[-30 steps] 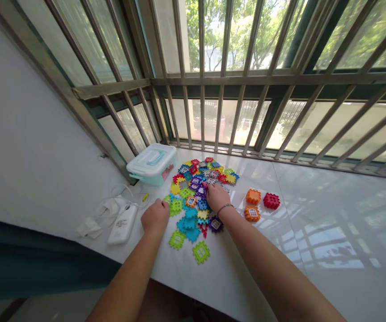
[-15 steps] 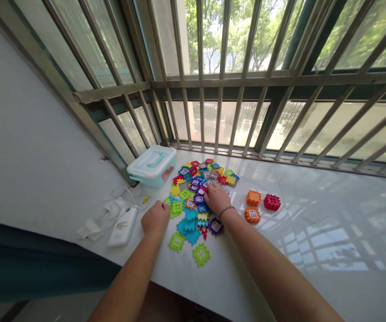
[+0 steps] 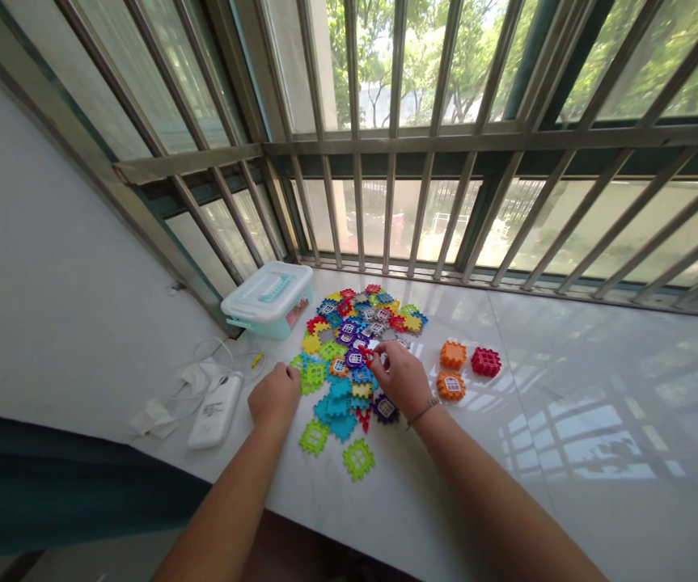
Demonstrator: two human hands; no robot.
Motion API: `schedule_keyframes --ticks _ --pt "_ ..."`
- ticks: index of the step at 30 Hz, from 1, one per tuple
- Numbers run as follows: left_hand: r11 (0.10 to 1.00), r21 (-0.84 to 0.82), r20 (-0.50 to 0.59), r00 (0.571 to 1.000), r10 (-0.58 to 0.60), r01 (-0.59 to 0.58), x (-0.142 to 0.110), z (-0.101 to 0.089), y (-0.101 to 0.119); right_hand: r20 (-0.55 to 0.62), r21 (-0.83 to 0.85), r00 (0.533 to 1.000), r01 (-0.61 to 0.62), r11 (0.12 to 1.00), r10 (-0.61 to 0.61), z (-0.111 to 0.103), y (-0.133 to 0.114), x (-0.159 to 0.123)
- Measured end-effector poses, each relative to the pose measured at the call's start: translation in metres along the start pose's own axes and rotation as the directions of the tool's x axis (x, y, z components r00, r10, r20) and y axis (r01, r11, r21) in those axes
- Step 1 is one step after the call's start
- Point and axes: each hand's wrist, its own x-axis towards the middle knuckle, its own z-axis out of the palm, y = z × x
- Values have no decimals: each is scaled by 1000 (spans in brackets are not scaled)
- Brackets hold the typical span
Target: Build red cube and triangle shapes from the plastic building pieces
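Above the multicoloured notched plastic tiles [image 3: 330, 351], our right hand [image 3: 402, 376] pinches a red plastic piece [image 3: 366, 354]; our left [image 3: 274, 394] curls shut.

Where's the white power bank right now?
In the head view, the white power bank lies on the left side of the white surface, left of the left hand, beside the tangled white cable.

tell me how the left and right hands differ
The right hand pinches a red piece; the left hand is curled, with no piece visible in it. The right hand has a bracelet at its wrist; the left hand's wrist is bare. Both are at the pile of toothed pieces.
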Motion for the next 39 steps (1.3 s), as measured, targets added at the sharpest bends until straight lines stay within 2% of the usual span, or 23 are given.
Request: schedule_keyframes --ticks 3,5,8,10,13,16,20,25,29,34,37,39 --pt "1000 14 4 1000 5 -5 -1 -2 1 -48 294 993 -87 952 105 -29 4 -36" --pt "1000 19 4 1000 11 -12 -1 -3 1 -79 367 981 -135 920 176 -54 17 -60" --pt "1000 15 11 1000 16 -17 -1 -3 0 -141 333 937 -259 907 319 -94 57 -91" --pt "1000 13 12 1000 17 -17 0 -3 0 -170 230 893 -374 898 416 -117 91 -108" --pt "1000 14 18 1000 8 -9 1 -1 0 -221 67 846 -484 873 486 -138 139 -127" --pt "1000 16 26 1000 0 -1 2 -1 0 -244 -30 826 -530 847 508 -141 170 -136" --pt "1000 19 36 999 -5 4 3 -1 -1 -228 -43 849 -498 866 477 -135 186 -135" --pt "1000 24 54 998 -17 15 4 -2 0 -234 -52 888 -419 907 397 -129 193 -132" --pt "999 32 44 999 -15 14 3 -3 1 -142 -103 937 -335 936 320 -129 194 -135" --pt "999 39 51 998 -27 25 3 -5 2 -51 -40 980 -192 981 190 -128 189 -136" --pt "999 44 58 998 -33 30 2 -6 2 -109 -64 989 -108 992 101 -127 187 -135" --pt "999 43 59 998 -32 29 2 -7 2 -182 -117 978 -123 985 101 -126 187 -135"
